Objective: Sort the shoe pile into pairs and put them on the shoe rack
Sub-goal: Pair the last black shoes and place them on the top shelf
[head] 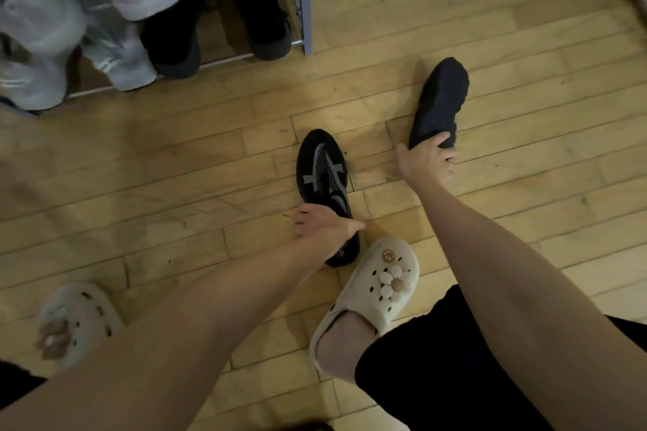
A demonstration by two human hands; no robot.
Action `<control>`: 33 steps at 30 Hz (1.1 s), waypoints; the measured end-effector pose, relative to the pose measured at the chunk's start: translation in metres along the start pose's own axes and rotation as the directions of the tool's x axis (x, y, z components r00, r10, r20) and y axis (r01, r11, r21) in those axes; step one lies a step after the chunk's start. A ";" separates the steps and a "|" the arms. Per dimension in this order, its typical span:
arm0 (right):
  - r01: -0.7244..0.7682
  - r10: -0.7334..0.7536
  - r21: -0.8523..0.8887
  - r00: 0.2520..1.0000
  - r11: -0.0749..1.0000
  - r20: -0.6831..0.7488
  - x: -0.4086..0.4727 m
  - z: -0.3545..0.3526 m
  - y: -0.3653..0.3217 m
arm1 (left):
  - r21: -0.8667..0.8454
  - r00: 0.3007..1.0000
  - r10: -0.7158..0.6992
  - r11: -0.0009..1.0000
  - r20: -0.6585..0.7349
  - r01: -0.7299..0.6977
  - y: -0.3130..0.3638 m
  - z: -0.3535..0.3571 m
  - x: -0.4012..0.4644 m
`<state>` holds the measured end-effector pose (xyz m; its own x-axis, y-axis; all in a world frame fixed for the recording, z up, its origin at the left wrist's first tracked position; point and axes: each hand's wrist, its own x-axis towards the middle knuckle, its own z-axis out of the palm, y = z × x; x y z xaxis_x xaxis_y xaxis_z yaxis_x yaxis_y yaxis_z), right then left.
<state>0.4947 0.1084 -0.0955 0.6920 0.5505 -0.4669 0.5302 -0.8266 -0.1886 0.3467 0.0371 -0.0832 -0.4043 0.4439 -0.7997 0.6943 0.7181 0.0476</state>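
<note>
Here both hands are down on the wooden floor (175, 157), each on a different shoe. The left hand (324, 225) grasps the patterned black shoe (324, 178) around its heel opening; the right hand (427, 159) curls over the heel end of the plain black shoe (441, 98), which lies well apart to the right. The two do not look like a pair. Both seem light and soft-sided, so the collar is a sensible hold, though the uppers may fold under a pinch. The shoe rack (304, 10) stands at upper left, already carrying dark and grey pairs.
</note>
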 end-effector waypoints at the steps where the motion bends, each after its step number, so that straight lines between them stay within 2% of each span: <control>1: -0.016 0.013 0.149 1.000 0.989 0.021 -0.003 0.000 -0.003 | -0.011 1.000 -0.004 1.000 -0.005 0.004 -0.003 -0.002 0.000; 3: -0.046 0.018 0.410 0.997 0.911 0.071 -0.013 -0.004 -0.009 | -0.040 1.000 0.021 0.999 -0.012 -0.021 -0.010 -0.009 -0.003; 5: -0.049 -0.007 0.525 0.995 0.850 0.104 -0.027 -0.010 -0.012 | -0.115 0.997 0.067 0.991 -0.024 -0.069 -0.018 -0.021 -0.006; 7: -0.050 -0.018 0.582 0.994 0.811 0.110 -0.046 -0.020 -0.013 | -0.206 0.994 0.108 0.972 -0.023 -0.110 -0.027 -0.040 -0.008; 10: -0.016 -0.040 0.582 0.996 0.813 0.084 -0.078 -0.042 -0.015 | -0.311 0.984 0.178 0.934 -0.020 -0.176 -0.041 -0.083 -0.018; 12: -0.018 -0.069 0.612 0.991 0.791 0.118 -0.102 -0.061 -0.016 | -0.341 0.973 0.224 0.912 -0.050 -0.227 -0.052 -0.113 -0.031; 15: -0.023 -0.150 0.685 0.970 0.728 0.192 -0.146 -0.089 -0.019 | -0.362 0.946 0.278 0.875 -0.166 -0.321 -0.076 -0.164 -0.061; 19: 0.084 -0.364 0.767 0.909 0.636 0.203 -0.214 -0.125 -0.018 | -0.352 0.882 0.326 0.825 -0.341 -0.441 -0.120 -0.227 -0.106; 23: 0.297 -0.568 0.798 0.820 0.524 0.069 -0.279 -0.157 -0.019 | -0.365 0.801 0.356 0.750 -0.481 -0.552 -0.175 -0.275 -0.145; 27: 0.537 -0.710 0.757 0.690 0.372 -0.141 -0.341 -0.187 -0.036 | -0.375 0.675 0.317 0.640 -0.666 -0.671 -0.219 -0.317 -0.180; 29: 0.571 -0.750 0.772 0.633 0.281 -0.195 -0.368 -0.196 -0.052 | -0.377 0.636 0.288 0.607 -0.716 -0.700 -0.234 -0.340 -0.195; 33: 0.591 -0.771 0.801 0.554 0.100 -0.313 -0.412 -0.212 -0.083 | -0.402 0.614 0.223 0.582 -0.757 -0.707 -0.252 -0.385 -0.220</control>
<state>0.2697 -0.0251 0.2961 0.1276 0.9793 0.1571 0.0697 0.1492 -0.9864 0.0319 -0.0353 0.3109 -0.5440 0.8386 -0.0279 0.4503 0.3198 0.8337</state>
